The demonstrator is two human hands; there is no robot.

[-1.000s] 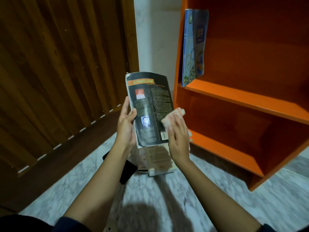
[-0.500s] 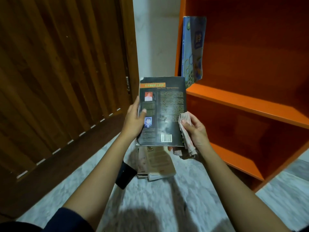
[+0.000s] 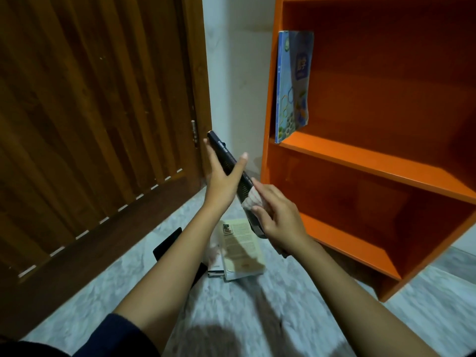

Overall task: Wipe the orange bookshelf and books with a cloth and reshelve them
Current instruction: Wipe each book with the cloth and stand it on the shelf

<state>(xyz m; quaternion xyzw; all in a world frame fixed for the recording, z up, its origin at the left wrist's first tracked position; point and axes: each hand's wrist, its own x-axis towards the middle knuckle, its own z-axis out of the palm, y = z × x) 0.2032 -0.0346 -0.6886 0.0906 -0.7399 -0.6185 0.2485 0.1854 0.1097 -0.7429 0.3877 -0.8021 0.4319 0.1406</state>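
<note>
A black book (image 3: pixel 221 148), tilted, pale cloth (image 3: pixel 251 199) against its spine, beside the orange bookshelf (image 3: pixel 360 162)

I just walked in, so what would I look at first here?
The bright orange bookshelf on the right grabs the eye first, with a thin blue picture book standing at the left end of its upper shelf. In the middle, the left hand holds a black paperback book edge-on while the right hand presses a white cloth on it.
</note>
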